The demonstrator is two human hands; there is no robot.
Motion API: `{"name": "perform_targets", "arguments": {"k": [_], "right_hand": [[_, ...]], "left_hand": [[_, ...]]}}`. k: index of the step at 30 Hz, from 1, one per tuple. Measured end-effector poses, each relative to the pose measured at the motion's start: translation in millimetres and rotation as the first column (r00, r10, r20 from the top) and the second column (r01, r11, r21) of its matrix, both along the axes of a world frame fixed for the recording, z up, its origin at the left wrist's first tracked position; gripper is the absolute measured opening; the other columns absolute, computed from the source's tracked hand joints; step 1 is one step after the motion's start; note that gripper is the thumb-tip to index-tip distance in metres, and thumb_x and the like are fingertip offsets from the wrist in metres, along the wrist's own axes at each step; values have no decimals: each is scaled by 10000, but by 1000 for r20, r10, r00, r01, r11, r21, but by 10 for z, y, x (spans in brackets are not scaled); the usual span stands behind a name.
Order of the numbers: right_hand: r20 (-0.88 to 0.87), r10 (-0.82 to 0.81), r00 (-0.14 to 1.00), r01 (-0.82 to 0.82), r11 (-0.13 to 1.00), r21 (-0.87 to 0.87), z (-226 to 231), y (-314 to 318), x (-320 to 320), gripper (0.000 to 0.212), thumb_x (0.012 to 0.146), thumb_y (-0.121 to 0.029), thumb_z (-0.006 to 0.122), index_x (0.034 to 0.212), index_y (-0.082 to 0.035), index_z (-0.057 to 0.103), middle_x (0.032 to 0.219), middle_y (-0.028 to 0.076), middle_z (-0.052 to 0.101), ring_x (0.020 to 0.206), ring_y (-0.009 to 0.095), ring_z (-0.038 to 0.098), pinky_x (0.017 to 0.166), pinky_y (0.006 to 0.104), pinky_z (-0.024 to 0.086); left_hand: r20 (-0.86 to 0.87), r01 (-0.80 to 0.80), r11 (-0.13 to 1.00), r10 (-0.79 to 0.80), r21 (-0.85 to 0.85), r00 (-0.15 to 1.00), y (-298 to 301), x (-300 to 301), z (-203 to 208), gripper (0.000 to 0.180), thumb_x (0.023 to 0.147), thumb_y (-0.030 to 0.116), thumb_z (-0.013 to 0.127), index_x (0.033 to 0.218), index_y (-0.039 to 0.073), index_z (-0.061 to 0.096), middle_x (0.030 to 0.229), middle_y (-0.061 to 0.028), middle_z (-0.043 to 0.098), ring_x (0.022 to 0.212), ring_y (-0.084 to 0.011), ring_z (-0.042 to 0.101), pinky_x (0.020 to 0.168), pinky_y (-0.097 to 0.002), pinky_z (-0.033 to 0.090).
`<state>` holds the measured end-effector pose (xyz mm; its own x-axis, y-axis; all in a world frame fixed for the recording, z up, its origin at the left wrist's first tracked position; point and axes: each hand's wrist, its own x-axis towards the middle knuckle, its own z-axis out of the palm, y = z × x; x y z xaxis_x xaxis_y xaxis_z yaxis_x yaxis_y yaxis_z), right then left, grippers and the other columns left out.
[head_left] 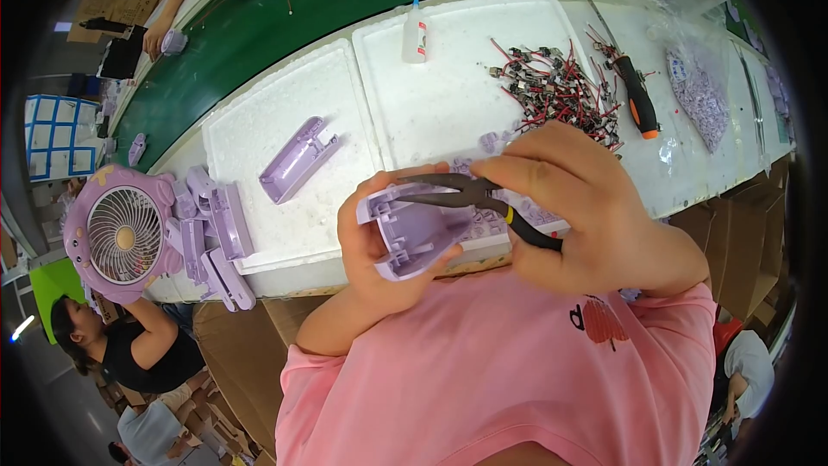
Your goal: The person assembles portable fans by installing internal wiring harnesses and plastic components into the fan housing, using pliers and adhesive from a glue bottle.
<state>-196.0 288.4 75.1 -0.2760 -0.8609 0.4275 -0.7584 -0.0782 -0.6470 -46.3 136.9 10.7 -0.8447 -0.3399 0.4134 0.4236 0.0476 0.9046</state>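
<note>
My left hand (366, 246) is wrapped round a light purple plastic housing (412, 237), tilted so that its hollow inside and small ribs show. My right hand (578, 207) grips pliers (470, 193) with dark jaws and black-and-yellow handles. The long jaws are spread and reach over the upper edge of the housing; whether they touch it I cannot tell. Behind my hands, small purple plastic parts (492, 142) lie partly hidden. A longer purple housing (299, 161) rests on the white foam board to the left.
Beyond my right hand lies a heap of small wired boards (561, 91), with a screwdriver (636, 95) and a bag of purple bits (697, 91) beside it. A glue bottle (416, 34) stands farther back. At left are a purple fan (125, 237) and stacked housings (228, 220). A green belt (285, 34) runs behind.
</note>
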Motion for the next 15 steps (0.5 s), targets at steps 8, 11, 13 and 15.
{"name": "perform_targets", "arguments": {"k": [8,11,13,15], "right_hand": [[-174,9,985,-28,993,-111,43,7,-66,580,473,-56,612,1049,18,601,893,146,542,685,264,495,595,354,382],[-217,10,976,-40,990,-132,40,-2,-75,586,458,-73,612,1037,14,606,875,140,546,676,258,502,579,350,380],[-238,7,971,-44,988,-149,39,-7,-90,582,455,-79,609,1030,12,610,863,137,549,666,257,504,569,349,378],[-277,6,961,-50,987,-152,40,-2,-111,571,456,-84,603,1020,1,617,846,129,553,648,254,507,549,349,375]], "left_hand": [[-43,105,994,-107,-39,993,-85,26,-3,859,671,-63,746,1361,72,254,1207,-242,479,1107,-341,542,851,-408,509],[30,148,989,-147,-22,989,-102,41,24,869,667,-65,746,1366,69,246,1203,-247,473,1093,-338,547,845,-399,511],[45,143,990,-142,-14,989,-93,60,14,869,665,-65,746,1364,71,249,1200,-249,472,1083,-336,551,845,-394,509],[61,136,991,-136,-7,989,-86,72,17,868,663,-66,746,1363,72,252,1196,-251,472,1072,-334,554,845,-388,507]]}}
